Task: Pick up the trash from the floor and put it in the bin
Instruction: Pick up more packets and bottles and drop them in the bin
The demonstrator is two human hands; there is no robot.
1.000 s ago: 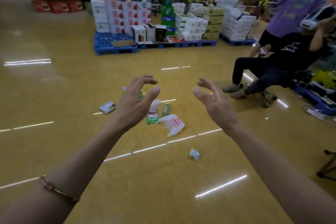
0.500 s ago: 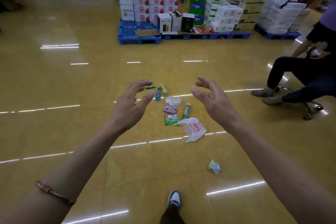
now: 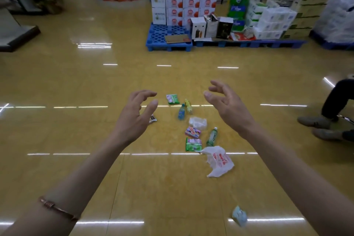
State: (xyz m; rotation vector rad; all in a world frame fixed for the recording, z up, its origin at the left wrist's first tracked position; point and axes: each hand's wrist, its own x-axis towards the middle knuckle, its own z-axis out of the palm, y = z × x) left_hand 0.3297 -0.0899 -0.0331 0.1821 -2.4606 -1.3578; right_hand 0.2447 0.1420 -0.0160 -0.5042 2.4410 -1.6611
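Trash lies scattered on the yellow floor ahead of me: a white and red plastic bag (image 3: 219, 161), a green bottle (image 3: 212, 137), a blue bottle (image 3: 181, 112), a yellow bottle (image 3: 188, 105), a clear crumpled wrapper (image 3: 198, 123), pink (image 3: 192, 132) and green (image 3: 193, 144) packets, another green packet (image 3: 172, 99), and a pale blue wad (image 3: 239, 215) nearer me. My left hand (image 3: 137, 117) and right hand (image 3: 228, 109) are raised in front of me, fingers loosely curved, holding nothing, either side of the pile. A small dark wrapper (image 3: 153, 119) peeks from behind my left hand. No bin is in view.
Blue pallets (image 3: 168, 44) stacked with cartons stand at the back. A seated person's legs and shoes (image 3: 325, 122) are at the right edge. A grey shelf base (image 3: 17, 38) juts in at the far left.
The view has swung left and closer to the trash, so the pile sits lower and more central. My foot has left the view. Both hands stay raised and empty.
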